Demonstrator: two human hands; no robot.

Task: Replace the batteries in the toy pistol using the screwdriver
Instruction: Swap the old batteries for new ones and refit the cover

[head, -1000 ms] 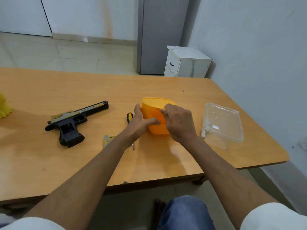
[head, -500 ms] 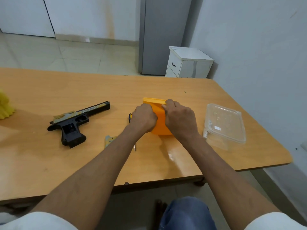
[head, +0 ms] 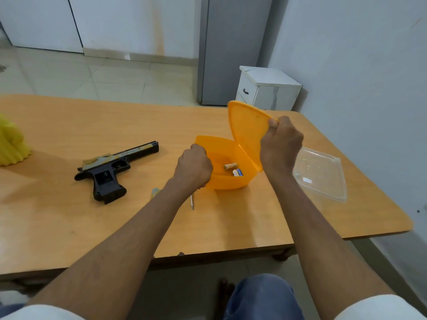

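Observation:
An orange plastic box (head: pixel 227 182) sits mid-table with its lid (head: pixel 246 128) swung up. My right hand (head: pixel 280 144) grips the lid's raised edge. My left hand (head: pixel 195 166) grips the box's left rim. Inside lie a gold battery (head: pixel 230 166) and a white-and-blue one (head: pixel 238 172). The black and gold toy pistol (head: pixel 115 168) lies on its side to the left, its grip compartment uncovered. The screwdriver (head: pixel 192 202) lies under my left wrist, only its metal tip showing. A small yellowish piece (head: pixel 155 191) shows beside my left forearm.
A clear plastic container (head: pixel 321 174) lies at the right of the wooden table (head: pixel 69 215). A yellow object (head: pixel 11 142) stands at the left edge. Beyond the table are a white cabinet (head: pixel 268 88) and a grey door.
The closed orange box has been opened: my right hand swung the lid up and to the right while my left hand held the box's body. The batteries inside now show.

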